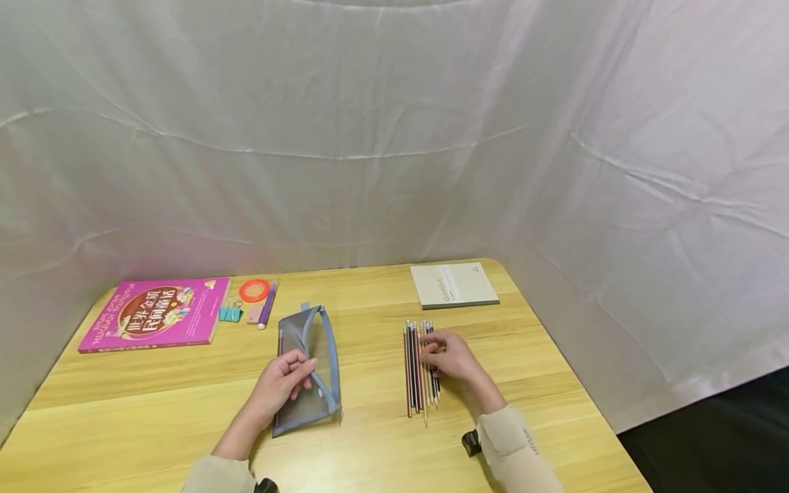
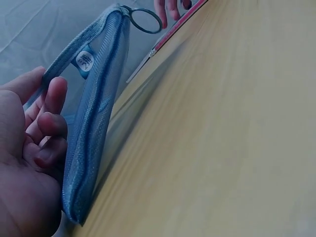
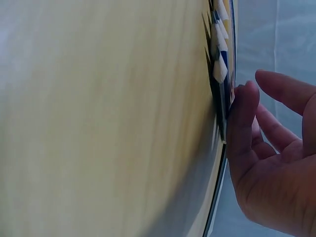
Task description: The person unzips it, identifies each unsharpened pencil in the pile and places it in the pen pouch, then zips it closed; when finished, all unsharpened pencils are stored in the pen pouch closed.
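My left hand (image 1: 280,383) pinches the open edge of a blue-grey mesh pencil case (image 2: 91,133), whose zipped mouth gapes toward the right. A ring pull (image 2: 146,20) hangs at one end of its zipper. Right of the case, several striped pencils (image 1: 411,370) lie side by side on the table, points toward me, one light pencil (image 1: 424,404) reaching lower than the others. My right hand (image 1: 455,357) is over the right side of this row, fingertips right at the pencils. In the right wrist view its thumb and fingers stand apart, and sharpened tips (image 3: 220,71) show beside them.
A pink book (image 1: 157,315) lies at the far left of the wooden table (image 1: 370,452). Near it are teal binder clips (image 1: 231,312), an orange tape roll (image 1: 254,290), a small pink block (image 1: 254,314) and a purple marker (image 1: 268,305). A notebook (image 1: 455,284) lies behind the pencils.
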Demonstrator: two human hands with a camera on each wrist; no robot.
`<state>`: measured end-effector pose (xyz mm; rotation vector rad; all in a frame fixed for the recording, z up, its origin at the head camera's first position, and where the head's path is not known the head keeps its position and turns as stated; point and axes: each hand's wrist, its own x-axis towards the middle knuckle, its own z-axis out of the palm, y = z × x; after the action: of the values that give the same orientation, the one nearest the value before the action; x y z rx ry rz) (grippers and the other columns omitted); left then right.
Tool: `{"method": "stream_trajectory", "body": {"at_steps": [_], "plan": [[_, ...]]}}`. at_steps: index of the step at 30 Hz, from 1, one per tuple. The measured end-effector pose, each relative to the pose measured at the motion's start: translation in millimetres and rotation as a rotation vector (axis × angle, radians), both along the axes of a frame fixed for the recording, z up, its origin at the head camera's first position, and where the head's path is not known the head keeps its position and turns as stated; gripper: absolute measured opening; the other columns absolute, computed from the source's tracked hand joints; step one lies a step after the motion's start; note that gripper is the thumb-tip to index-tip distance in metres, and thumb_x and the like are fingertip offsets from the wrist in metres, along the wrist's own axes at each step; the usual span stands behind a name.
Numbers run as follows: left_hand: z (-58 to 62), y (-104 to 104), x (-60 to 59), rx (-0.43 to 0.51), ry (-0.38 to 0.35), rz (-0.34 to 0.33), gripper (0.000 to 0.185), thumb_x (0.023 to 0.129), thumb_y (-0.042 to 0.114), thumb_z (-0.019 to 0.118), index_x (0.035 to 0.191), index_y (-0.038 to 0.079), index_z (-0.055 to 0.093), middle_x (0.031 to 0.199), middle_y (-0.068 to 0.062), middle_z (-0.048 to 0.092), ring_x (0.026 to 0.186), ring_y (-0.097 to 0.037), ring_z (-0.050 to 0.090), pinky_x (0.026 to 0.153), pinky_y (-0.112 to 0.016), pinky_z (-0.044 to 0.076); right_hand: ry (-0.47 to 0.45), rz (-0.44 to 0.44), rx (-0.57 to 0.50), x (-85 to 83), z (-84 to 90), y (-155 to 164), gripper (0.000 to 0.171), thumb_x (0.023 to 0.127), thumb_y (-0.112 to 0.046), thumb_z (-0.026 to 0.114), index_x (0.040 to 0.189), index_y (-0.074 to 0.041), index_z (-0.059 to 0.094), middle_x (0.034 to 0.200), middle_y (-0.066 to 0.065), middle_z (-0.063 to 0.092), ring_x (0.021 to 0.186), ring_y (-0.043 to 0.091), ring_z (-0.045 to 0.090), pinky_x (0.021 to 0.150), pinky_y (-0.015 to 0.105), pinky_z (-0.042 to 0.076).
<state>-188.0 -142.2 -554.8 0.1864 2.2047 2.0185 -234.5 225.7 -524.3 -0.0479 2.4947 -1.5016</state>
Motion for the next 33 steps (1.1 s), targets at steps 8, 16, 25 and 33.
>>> {"method": "stream_trajectory", "body": {"at_steps": [8,16,25,33], "plan": [[-3.2,1,0.7,-0.011,0.029,0.004,0.03,0.104,0.022,0.064,0.092,-0.005,0.057,0.066,0.003,0.063,0.05,-0.005,0.044,0.049,-0.023,0.041,0.006,-0.009,0.041,0.7,3.0,-4,0.041,0.085,0.001,0.08,0.125,-0.004,0.07,0.099,0.009,0.07,0.076,0.017,0.06,0.057,0.028,0.051],[-4.4,1,2.1,-0.02,0.064,-0.006,0.028,0.104,0.021,0.065,0.091,-0.003,0.058,0.065,0.003,0.062,0.049,-0.004,0.045,0.048,-0.023,0.042,0.036,0.023,0.078,-1.0,2.0,-7,0.044,0.081,0.004,0.081,0.123,-0.003,0.071,0.102,0.008,0.073,0.08,0.016,0.063,0.065,0.03,0.054],[-4.1,2,1.9,-0.023,0.07,-0.006,0.027,0.103,0.021,0.065,0.09,-0.002,0.058,0.064,0.0,0.061,0.049,-0.005,0.045,0.047,-0.023,0.042,0.041,0.039,0.126,-4.1,1.9,-3,0.06,0.07,0.016,0.079,0.126,-0.004,0.07,0.099,0.005,0.069,0.091,0.02,0.062,0.083,0.033,0.057],[-5.7,2,0.9,-0.034,0.067,-0.011,0.027,0.103,0.022,0.066,0.09,-0.001,0.058,0.065,-0.002,0.062,0.049,-0.005,0.046,0.047,-0.023,0.042,0.063,0.059,0.141,-10.1,0.6,7,0.06,0.071,0.017,0.076,0.128,-0.001,0.067,0.101,0.008,0.071,0.076,0.018,0.059,0.07,0.027,0.054]]}}
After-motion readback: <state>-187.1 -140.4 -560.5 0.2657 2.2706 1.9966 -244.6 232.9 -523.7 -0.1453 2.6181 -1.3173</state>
